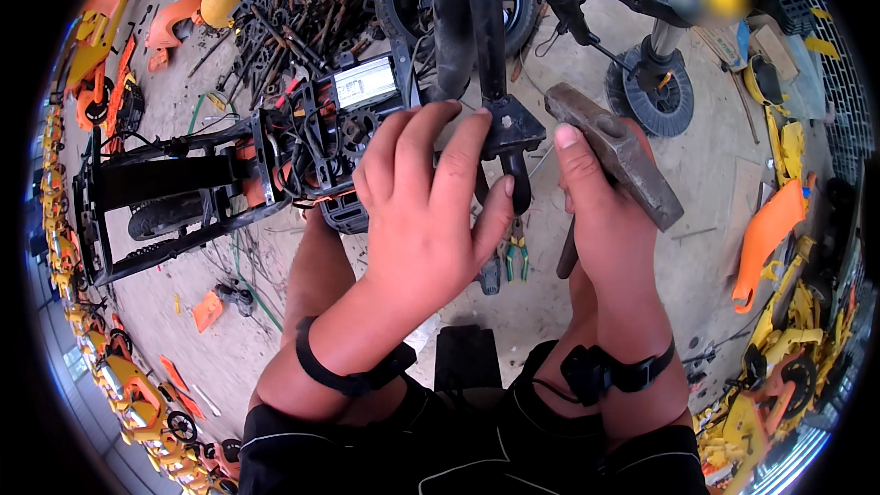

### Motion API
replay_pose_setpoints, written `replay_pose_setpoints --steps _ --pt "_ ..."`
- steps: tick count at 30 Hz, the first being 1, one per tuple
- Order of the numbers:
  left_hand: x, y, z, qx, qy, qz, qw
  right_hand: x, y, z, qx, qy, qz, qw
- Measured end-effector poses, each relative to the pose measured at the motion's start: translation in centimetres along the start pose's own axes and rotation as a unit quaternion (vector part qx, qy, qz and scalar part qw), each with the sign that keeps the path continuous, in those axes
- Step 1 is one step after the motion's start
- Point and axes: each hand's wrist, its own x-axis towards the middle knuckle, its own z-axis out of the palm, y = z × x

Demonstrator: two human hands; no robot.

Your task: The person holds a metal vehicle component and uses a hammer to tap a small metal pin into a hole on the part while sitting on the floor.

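My left hand (pixel 422 192) curls over the black metal frame (pixel 492 27) of a partly stripped bike, its fingertips against the tube and its thumb by the bracket (pixel 515 126). Part of the frame is hidden beneath the palm. Just to the right, my right hand (pixel 610 211) is closed round a hammer, close to its worn steel head (pixel 623 151). The short end of the dark hammer handle (pixel 567 252) shows below the fingers. The hammer head is tilted and apart from the bracket.
A wheel (pixel 649 96) stands ahead right. Green-handled pliers (pixel 517 258) lie between my legs. A silver box (pixel 365 84) with wires sits in the frame. Rusty metal parts (pixel 302 9) are heaped at far left; yellow and orange panels (pixel 770 243) line both sides.
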Motion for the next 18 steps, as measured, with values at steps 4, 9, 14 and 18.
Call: replay_pose_setpoints --steps 4,9,14,18 --pt "-0.3 -0.8 0.2 -0.026 -0.005 0.013 1.000 0.0 0.8 0.6 -0.007 0.019 -0.040 0.999" --pt "-0.1 -1.1 0.5 -0.033 -0.016 0.006 0.999 -0.3 1.1 0.8 0.049 0.036 -0.067 0.996" --pt "0.1 -1.2 0.4 -0.013 -0.009 0.018 1.000 0.6 2.6 0.9 0.029 0.082 -0.082 0.993" --pt "-0.2 -1.3 0.1 -0.021 -0.016 0.018 0.999 0.5 2.7 1.2 0.038 0.090 -0.090 0.991"
